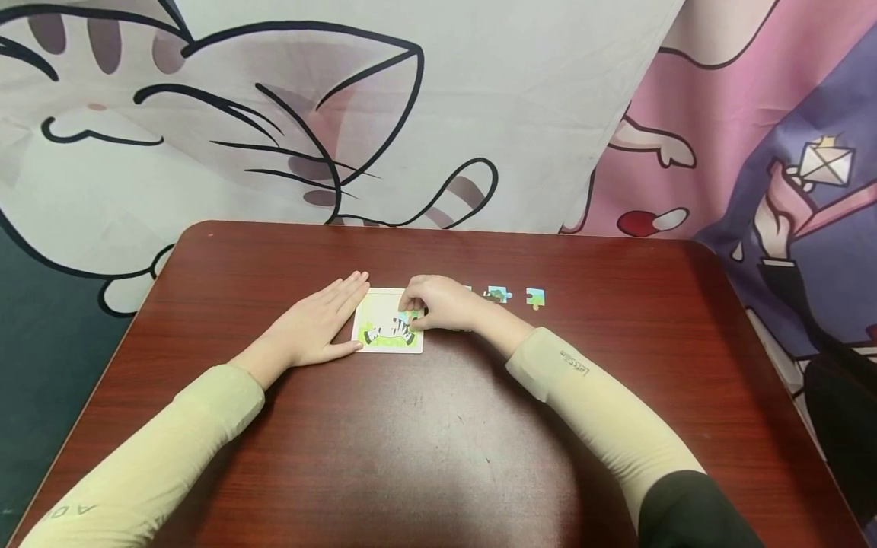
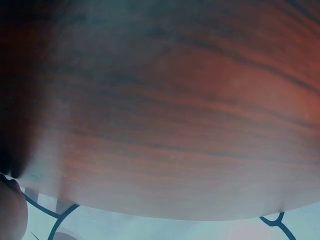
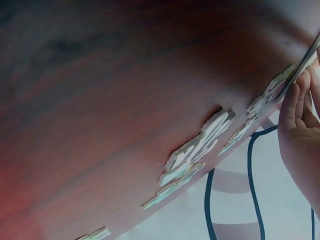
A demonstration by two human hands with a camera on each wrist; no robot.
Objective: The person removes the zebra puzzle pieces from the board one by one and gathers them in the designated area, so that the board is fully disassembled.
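Note:
A small white-bordered puzzle board [image 1: 379, 301] with a partly assembled zebra picture lies flat on the table. My left hand [image 1: 310, 326] rests along its left side, fingers straight and thumb at the lower left corner. Over the board's right part, my right hand [image 1: 444, 303] pinches a blue-and-green puzzle piece [image 1: 409, 313] between thumb and fingers; the hand hides part of it. In the right wrist view, the right hand [image 3: 300, 125] appears at the right edge beside the board's rim. Only a bit of the left hand [image 2: 11, 212] shows in the left wrist view.
Loose jigsaw pieces lie right of the board, among them a blue-green piece [image 1: 498, 294] and another with yellow tabs [image 1: 536, 297]. The right wrist view shows several pieces, including a larger one [image 3: 200, 142]. The brown table [image 1: 438, 441] ends at a cartoon-printed curtain [image 1: 534, 114].

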